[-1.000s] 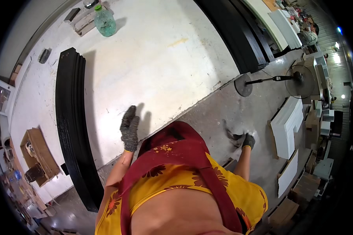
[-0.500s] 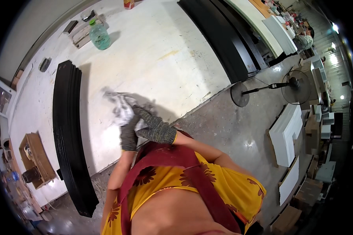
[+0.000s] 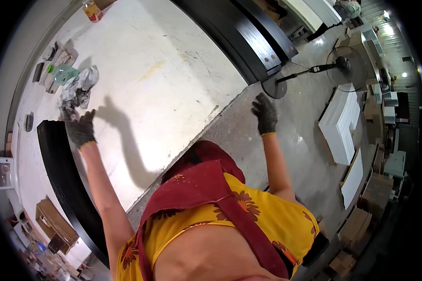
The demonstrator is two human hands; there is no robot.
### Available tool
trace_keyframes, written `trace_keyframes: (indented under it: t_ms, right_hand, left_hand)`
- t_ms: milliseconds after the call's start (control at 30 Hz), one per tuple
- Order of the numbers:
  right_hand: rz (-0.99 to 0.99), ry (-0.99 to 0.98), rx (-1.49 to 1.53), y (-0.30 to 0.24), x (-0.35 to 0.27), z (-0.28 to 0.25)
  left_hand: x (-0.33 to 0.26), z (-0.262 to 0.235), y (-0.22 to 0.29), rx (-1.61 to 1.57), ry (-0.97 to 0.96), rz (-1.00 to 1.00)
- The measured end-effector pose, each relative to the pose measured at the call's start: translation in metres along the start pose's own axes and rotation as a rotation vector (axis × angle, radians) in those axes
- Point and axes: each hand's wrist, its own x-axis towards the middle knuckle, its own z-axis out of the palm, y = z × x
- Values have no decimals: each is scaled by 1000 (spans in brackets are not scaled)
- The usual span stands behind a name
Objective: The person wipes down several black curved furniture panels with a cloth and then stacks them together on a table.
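Note:
My left hand [image 3: 80, 130], in a dark grey knit glove, reaches over the white tabletop [image 3: 159, 112] with fingers apart. Just beyond its fingertips lies a crumpled white and grey rag [image 3: 82, 84], against a clear green plastic bottle [image 3: 63, 73] tipped on its side. Whether a fingertip still touches the rag is hard to see. Beside this hand and forearm runs a long black grooved moulding [image 3: 61, 161]. My right hand [image 3: 266, 114], gloved too, hangs past the table edge above the floor, fingers loosely extended and holding nothing.
More long black mouldings [image 3: 215, 28] lie at the far right of the table. A stand fan [image 3: 344, 65] is on the floor to the right, near white panels [image 3: 337, 124]. An open cardboard box [image 3: 56, 220] sits at the left, and a labelled bottle [image 3: 93, 11] stands far back.
Both hands were together on the rag. The rag is now farther left by the bottle, which has gone from upright to tipped. My left hand followed leftward; my right moved off to the right.

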Motion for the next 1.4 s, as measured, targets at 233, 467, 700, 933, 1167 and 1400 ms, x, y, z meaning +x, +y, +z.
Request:
trace_keyframes:
  t_ms: [233,467,700,933,1167,1400]
  right_hand:
    - [62,-120,209,-19,107,-14]
    - [-264,-382,-42,16,190,-42]
    - [-564,-329,-1020,1,180,-31]
    - [-311,-289,-351,50,187,-43]
    - [-154,-342,-574,48,80,6]
    - [117,-460,-117,-22,101,46]
  left_hand:
    - [-109,-27,-176,476,-756,32]
    - [-166,41,-264,545,-1074,-170]
    - [-201,138,-288,439,-747,-736]
    - [-196,146,-351,279,-592,-774]
    - [-200,132,-329,99,-628,-796]
    - [-199,130,-285,135,-621,-627]
